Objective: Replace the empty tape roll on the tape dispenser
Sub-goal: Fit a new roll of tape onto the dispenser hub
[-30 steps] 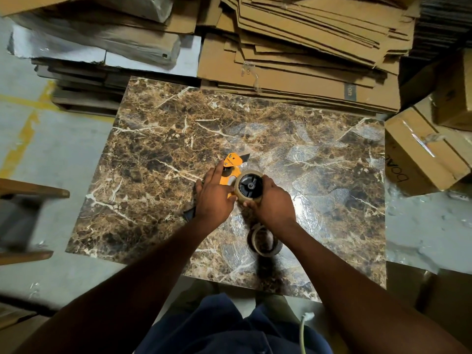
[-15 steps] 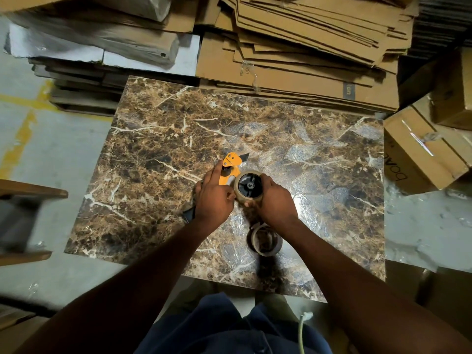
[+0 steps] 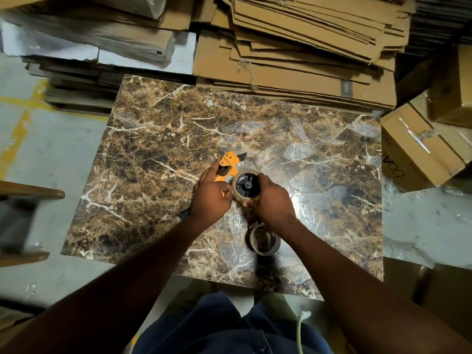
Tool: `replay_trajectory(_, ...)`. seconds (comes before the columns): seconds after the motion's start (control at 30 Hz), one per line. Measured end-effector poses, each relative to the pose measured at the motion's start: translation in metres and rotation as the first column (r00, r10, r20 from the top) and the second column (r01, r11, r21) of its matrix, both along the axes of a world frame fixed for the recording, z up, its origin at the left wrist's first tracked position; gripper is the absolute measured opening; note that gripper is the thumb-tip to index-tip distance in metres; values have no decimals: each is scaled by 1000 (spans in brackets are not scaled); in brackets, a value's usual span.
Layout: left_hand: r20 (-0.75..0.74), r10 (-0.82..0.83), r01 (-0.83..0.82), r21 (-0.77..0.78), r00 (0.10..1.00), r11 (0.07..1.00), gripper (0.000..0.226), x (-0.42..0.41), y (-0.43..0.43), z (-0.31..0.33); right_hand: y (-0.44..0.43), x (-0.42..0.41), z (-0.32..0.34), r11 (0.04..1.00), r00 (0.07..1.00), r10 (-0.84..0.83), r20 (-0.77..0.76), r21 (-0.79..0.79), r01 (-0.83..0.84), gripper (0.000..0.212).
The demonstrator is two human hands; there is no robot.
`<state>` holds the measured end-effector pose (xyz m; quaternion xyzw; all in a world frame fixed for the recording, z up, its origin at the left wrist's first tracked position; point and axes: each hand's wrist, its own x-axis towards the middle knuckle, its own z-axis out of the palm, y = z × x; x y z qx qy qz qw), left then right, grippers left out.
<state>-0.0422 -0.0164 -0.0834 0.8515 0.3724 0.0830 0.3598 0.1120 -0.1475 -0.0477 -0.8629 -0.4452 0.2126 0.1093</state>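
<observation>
An orange tape dispenser (image 3: 229,162) lies flat on the marble-patterned table (image 3: 158,139), its black blade end pointing away from me. My left hand (image 3: 210,195) presses down on its body and handle. A brown tape roll (image 3: 246,186) sits on the dispenser's black hub, and my right hand (image 3: 272,200) grips that roll from the right side. A second ring, thin and cardboard-coloured (image 3: 263,240), lies on the table just below my right wrist, partly hidden by the forearm.
Flattened cardboard sheets (image 3: 293,47) are stacked along the table's far edge. Taped cardboard boxes (image 3: 421,149) stand at the right. A wooden piece (image 3: 28,192) juts in at the left. Bare concrete floor with a yellow line lies left of the table.
Almost nothing has moved. Both hands stay on the dispenser and the roll, with only slight shifts of the fingers.
</observation>
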Motion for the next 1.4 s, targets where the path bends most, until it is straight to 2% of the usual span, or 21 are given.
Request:
replay_trajectory(0.1, 34, 39, -39, 5, 999, 999, 24, 3, 0, 0, 2, 1, 0, 1000, 1000, 7, -3, -6, -7, 68)
replay_trajectory(0.33, 16, 62, -62, -9, 998, 998, 10, 9, 1, 4, 2, -2, 4, 1000, 1000, 17, 26, -27, -16, 69)
replay_trajectory(0.57, 51, 8, -7, -9, 999, 1000, 13, 0, 16, -1, 0, -4, 6, 999, 997, 28, 66, -25, -26, 78)
replay_trajectory(0.67, 45, -17, 17, -4, 999, 1000, 8, 0, 18, 3, 0, 0, 7, 999, 997, 42, 62, -23, -40, 74)
replay_trajectory(0.8, 4, -142, 142, 44, 990, 989, 12, -4, 13, 11, 1, 2, 8, 999, 999, 31, 31, -36, -30, 73)
replay_trajectory(0.97, -27, -66, 67, 22, 997, 998, 5, -2, 6, 10, 2, 2, 6, 1000, 997, 9, -72, -5, -9, 65)
replay_trajectory(1.07, -55, -40, 41, 12, 998, 999, 11, 2, 5, 9, 3, 4, 6, 1000, 995, 10, -103, -1, -10, 63)
replay_trajectory(1.27, -86, 0, 2, 23, 996, 1000, 20, 6, 0, 9, 4, 8, 7, 1000, 992, 17, -122, -24, -20, 76)
replay_trajectory(1.4, -87, 4, -2, 20, 996, 1000, 14, 5, 0, 4, 3, 8, 5, 999, 996, 21, -90, -46, -25, 78)
